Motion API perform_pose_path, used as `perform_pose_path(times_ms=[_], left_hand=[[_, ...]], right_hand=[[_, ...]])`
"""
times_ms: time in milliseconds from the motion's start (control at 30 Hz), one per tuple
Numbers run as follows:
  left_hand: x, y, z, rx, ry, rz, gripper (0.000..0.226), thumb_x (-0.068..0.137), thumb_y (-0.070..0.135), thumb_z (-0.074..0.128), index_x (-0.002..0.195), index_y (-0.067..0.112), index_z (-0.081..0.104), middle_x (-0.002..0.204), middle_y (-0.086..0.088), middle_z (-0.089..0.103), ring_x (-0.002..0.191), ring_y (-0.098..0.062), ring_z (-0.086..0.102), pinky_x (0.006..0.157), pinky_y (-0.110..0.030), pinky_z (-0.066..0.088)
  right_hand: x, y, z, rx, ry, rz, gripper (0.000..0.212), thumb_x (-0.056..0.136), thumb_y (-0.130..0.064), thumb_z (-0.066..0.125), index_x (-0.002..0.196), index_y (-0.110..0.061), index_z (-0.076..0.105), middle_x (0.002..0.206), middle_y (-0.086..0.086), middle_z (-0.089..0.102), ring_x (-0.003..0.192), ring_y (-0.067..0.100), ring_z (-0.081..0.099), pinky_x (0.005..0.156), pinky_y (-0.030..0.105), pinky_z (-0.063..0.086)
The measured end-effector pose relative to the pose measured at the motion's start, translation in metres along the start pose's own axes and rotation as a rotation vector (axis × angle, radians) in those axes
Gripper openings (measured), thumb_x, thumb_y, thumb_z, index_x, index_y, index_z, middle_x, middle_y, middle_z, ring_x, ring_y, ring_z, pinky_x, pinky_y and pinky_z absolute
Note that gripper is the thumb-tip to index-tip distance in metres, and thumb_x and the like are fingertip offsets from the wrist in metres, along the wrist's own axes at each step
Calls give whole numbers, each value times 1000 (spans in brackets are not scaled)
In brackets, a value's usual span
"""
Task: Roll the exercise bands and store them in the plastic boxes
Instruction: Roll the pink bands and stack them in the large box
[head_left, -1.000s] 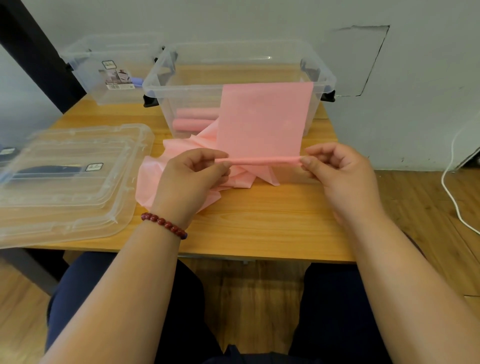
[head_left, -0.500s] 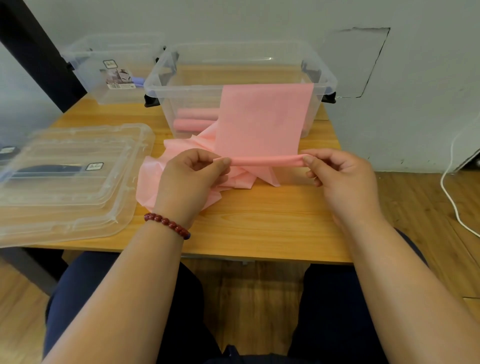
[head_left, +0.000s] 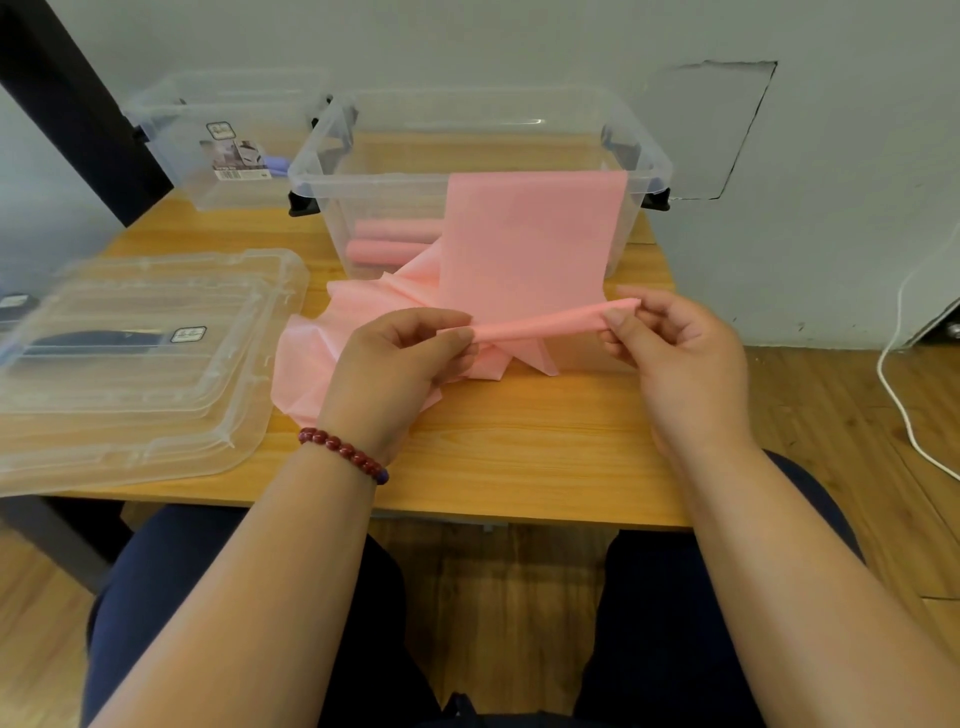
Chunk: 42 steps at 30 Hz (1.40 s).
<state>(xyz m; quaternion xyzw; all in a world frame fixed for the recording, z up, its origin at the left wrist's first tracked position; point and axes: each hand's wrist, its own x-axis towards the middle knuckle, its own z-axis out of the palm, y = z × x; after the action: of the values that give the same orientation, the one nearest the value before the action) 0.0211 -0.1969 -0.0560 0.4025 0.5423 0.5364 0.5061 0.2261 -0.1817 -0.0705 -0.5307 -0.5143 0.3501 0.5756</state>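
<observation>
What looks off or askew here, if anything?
The started roll on the pink band sits slanted: its end at the right hand is higher than at the left hand. Behind, a wall patch shows a cracked outline.

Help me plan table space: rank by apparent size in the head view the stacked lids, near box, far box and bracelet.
1. near box and stacked lids: they look alike, and the lids sit nearer the camera, so unranked.
2. far box
3. bracelet
</observation>
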Motion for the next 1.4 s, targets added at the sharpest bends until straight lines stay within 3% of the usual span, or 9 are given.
perform_pose_path(times_ms=[133, 333, 500, 600, 767, 867, 1000, 1233, 1400], left_hand=[[-1, -1, -1, 7, -11, -1, 11, 86, 9, 69, 96, 14, 72, 78, -1, 74, 78, -13, 69, 86, -32, 56], [0, 0, 0, -10, 16, 35, 6, 85, 8, 69, 91, 11, 71, 73, 1, 73, 75, -11, 69, 73, -23, 57], [-1, 1, -1, -16, 37, 12, 4, 85, 13, 70, 86, 9, 71, 71, 0, 73, 72, -11, 69, 68, -21, 56], [0, 2, 0, -29, 62, -9, 12, 87, 21, 69, 85, 10, 73, 75, -3, 74, 74, -13, 71, 70, -23, 57], [1, 1, 4, -17, 92, -26, 7, 89, 15, 67, 89, 11, 72, 75, -2, 75, 75, -13, 71, 72, -25, 58], [1, 0, 5, -2, 77, -55, 8, 88, 17, 68, 89, 11, 72, 77, -2, 75, 77, -14, 71, 81, -30, 57], [-1, 1, 5, 4, 43, -50, 5, 86, 16, 70, 86, 12, 71, 75, -1, 74, 72, -11, 70, 69, -21, 55], [1, -2, 5, 45, 94, 4, 9, 87, 7, 68, 91, 15, 70, 77, 0, 73, 73, -13, 71, 75, -31, 57], [2, -4, 2, 73, 80, -7, 10, 87, 11, 69, 89, 19, 73, 78, 1, 75, 78, -13, 72, 86, -39, 57]], right_hand=[[-3, -2, 0, 25, 29, 17, 22, 89, -20, 68, 107, -34, 69, 91, -12, 74, 85, 8, 71, 86, 31, 56], [-5, -3, 0, -46, 18, 16, 21, 88, -26, 68, 108, -35, 70, 93, -13, 73, 85, 6, 67, 83, 26, 54], [-2, -4, -5, -61, 9, 36, 6, 88, -28, 68, 87, -33, 73, 75, -13, 67, 70, 4, 58, 68, 23, 47], [0, -7, -5, 2, 14, 131, 16, 88, -24, 67, 74, -30, 72, 66, -12, 64, 66, 7, 57, 63, 25, 45], [4, -10, -3, 114, -9, 291, 19, 88, -16, 66, 71, -21, 71, 91, -2, 72, 92, 17, 69, 71, 29, 54], [6, -12, 0, 258, 15, 402, 13, 89, -7, 64, 76, -8, 64, 96, 11, 71, 92, 23, 71, 69, 26, 57], [9, -12, 1, 350, 67, 458, 12, 87, 0, 63, 77, -2, 59, 91, 13, 66, 87, 22, 69, 62, 21, 56], [8, -3, 2, 233, 62, 376, 18, 83, 2, 69, 73, -10, 60, 89, 8, 65, 84, 18, 68, 68, 20, 54], [9, 1, -2, 152, -16, 261, 18, 83, -6, 73, 74, -21, 73, 94, 1, 72, 85, 16, 71, 77, 25, 55]])
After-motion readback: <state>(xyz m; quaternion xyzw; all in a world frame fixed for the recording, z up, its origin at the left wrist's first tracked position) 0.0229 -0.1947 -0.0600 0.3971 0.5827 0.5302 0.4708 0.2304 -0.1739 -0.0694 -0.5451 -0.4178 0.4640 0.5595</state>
